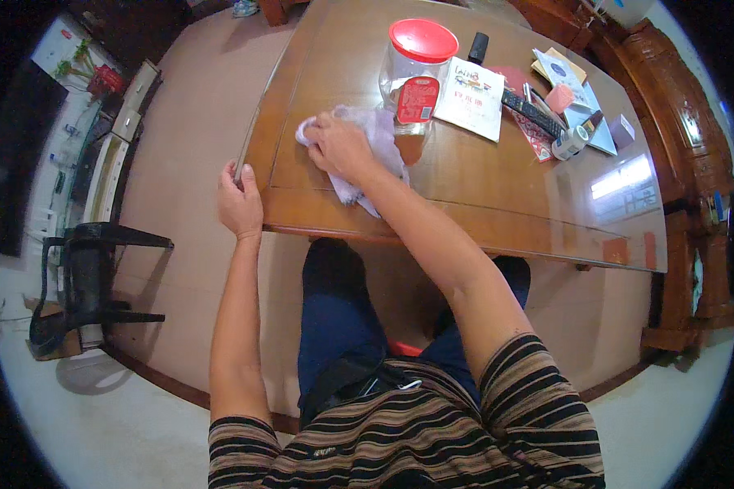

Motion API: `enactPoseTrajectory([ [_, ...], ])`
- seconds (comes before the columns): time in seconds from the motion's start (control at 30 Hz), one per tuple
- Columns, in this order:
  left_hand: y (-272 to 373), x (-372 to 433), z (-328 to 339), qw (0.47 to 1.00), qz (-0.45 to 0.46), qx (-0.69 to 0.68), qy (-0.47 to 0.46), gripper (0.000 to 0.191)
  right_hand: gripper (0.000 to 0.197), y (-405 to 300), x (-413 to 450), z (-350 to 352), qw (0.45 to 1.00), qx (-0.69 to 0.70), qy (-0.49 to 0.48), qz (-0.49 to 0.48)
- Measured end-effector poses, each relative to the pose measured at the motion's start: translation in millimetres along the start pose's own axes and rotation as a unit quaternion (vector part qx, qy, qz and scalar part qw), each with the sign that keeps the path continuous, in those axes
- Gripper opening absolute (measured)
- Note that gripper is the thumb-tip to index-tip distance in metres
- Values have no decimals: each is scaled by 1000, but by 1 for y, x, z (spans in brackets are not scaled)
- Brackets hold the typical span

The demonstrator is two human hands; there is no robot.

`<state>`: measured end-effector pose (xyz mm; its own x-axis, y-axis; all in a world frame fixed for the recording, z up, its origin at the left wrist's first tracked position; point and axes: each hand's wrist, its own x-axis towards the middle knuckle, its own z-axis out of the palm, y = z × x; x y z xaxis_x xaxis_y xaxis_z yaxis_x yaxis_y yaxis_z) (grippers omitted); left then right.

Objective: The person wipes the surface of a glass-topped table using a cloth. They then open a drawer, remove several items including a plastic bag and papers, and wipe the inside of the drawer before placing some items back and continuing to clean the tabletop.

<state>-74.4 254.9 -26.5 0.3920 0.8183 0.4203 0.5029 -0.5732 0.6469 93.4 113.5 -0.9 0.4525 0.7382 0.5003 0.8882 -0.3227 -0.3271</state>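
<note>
My right hand (341, 145) presses a pale lilac cloth (382, 137) flat against the wooden table (526, 202), its fingers bunching the folded left part. The cloth's frayed end trails toward the table's near edge. At the near left corner, my left hand (240, 202) grips the side edge of the tabletop, thumb up and the other fingers partly hidden. Just beyond the cloth stands a clear plastic jar (391, 73) with a red lid (424, 40) and a red label; the cloth lies close against its base, and whether they touch I cannot tell.
Right of the jar lie a white printed booklet (470, 101), a black remote control (532, 114), a white bottle (570, 143), papers (563, 73) and a small box (622, 131). A black plastic stool (88, 275) stands on the floor at left. Carved wooden furniture (667, 110) borders the right.
</note>
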Motion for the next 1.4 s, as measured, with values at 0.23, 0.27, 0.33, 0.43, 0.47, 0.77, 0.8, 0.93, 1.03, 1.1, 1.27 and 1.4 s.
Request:
enactPoseTrajectory([
  [0.23,-5,1,2,1000,20,7,23,46,17,-27,-53,-15,990,82,-34,-111],
  [0.27,-6,0,2,1000,16,7,21,46,17,-28,-54,-14,990,82,-38,-112],
  [0.33,-6,-2,-2,999,37,8,30,45,14,-34,-52,-17,991,74,-33,-106],
  [0.43,4,-4,-7,999,27,0,23,43,12,-34,-40,-7,995,64,-7,-81],
  [0.47,5,-4,-6,999,28,-1,22,43,12,-33,-30,-2,996,57,21,-62],
  [0.77,-4,0,-2,1000,10,26,3,32,14,-49,-22,9,998,38,0,-44],
  [0.8,-2,0,-1,999,20,36,7,32,15,-43,-29,6,998,39,-2,-52],
  [0.93,-8,3,-2,999,38,23,6,31,15,-27,-58,-21,999,48,20,-16],
  [1.03,-3,0,-3,999,33,37,-7,30,19,-3,-85,-50,999,30,19,22],
  [1.1,1,0,-5,998,29,47,-12,30,23,16,-101,-69,999,15,2,50],
  [1.27,-8,2,-2,998,42,31,-20,29,28,60,-133,-115,995,-9,-9,96],
  [1.4,-12,4,-3,999,28,13,-38,27,28,96,-143,-141,986,-60,-23,152],
])
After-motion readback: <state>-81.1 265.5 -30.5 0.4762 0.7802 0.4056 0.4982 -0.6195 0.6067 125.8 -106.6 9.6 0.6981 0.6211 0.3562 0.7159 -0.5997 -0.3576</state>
